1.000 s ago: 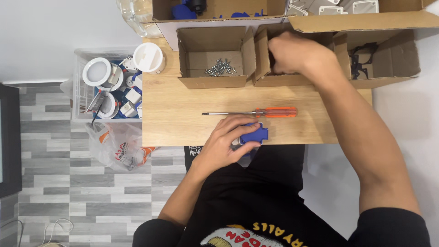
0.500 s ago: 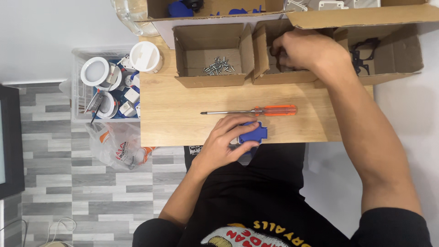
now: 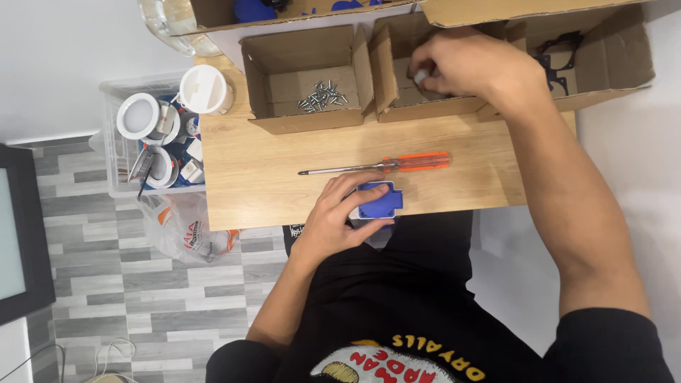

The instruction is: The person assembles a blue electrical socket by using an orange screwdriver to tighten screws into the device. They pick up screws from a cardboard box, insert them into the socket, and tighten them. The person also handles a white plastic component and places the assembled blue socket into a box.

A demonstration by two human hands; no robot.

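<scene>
My left hand (image 3: 339, 213) grips a small blue plastic part (image 3: 379, 200) at the near edge of the wooden table (image 3: 255, 177). My right hand (image 3: 475, 65) reaches into the middle cardboard box (image 3: 397, 106) at the back, with a small white piece pinched at its fingertips (image 3: 421, 75). An orange-handled screwdriver (image 3: 383, 165) lies flat on the table between my two hands, its tip pointing left.
A cardboard box with several screws (image 3: 320, 96) stands left of the middle box; another box (image 3: 610, 57) with a black part is at the right. A clear bin of white round fixtures (image 3: 152, 135) and a plastic bag (image 3: 188, 227) sit left of the table.
My right hand has shifted slightly inside the middle box and now shows a white piece at its fingertips. My left hand stays on the blue part.
</scene>
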